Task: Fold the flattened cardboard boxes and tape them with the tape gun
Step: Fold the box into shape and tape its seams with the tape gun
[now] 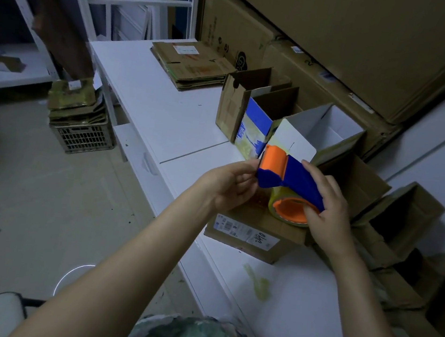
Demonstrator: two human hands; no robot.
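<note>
My right hand (327,217) grips a blue and orange tape gun (285,173) by its blue body and its yellowish tape roll (289,210). My left hand (230,183) pinches at the gun's front end under the orange roller; what its fingertips hold is hidden. Both hover over a closed brown cardboard box (246,235) with white labels on its side, lying on the white table (166,116). A stack of flattened cardboard boxes (192,63) lies at the table's far end.
Three folded open boxes stand behind the gun: brown (232,105), blue-printed (254,127), white-lined (324,130). More open boxes (404,227) crowd the right. Large cartons (343,43) fill the back. A crate (82,134) of flattened cardboard sits on the floor left. A tape scrap (258,282) lies near.
</note>
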